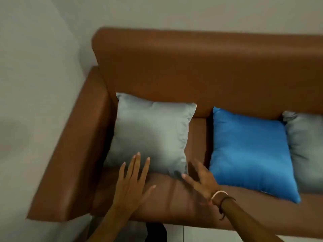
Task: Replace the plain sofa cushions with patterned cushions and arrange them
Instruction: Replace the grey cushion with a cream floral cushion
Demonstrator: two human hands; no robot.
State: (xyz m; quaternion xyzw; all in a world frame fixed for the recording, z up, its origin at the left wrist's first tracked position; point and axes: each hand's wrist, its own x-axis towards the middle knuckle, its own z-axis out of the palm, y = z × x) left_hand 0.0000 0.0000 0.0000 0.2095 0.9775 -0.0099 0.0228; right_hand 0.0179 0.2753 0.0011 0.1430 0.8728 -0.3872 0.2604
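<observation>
A plain grey cushion (pixel 152 133) leans against the back of the brown sofa (pixel 192 67) at its left end. Beside it to the right lies a plain blue cushion (pixel 250 152), and a second grey cushion (pixel 305 147) is cut off by the right edge. My left hand (pixel 131 182) is flat with fingers spread, its fingertips over the lower edge of the grey cushion. My right hand (pixel 201 180), with bands on the wrist, is open at the cushion's lower right corner, fingers apart. Neither hand holds anything. No patterned cushion is in view.
The sofa's left armrest (pixel 73 154) stands close to a pale wall (pixel 35 84). A strip of bare seat (pixel 199 137) shows between the grey and blue cushions. Light floor (pixel 209 234) shows below the sofa's front edge.
</observation>
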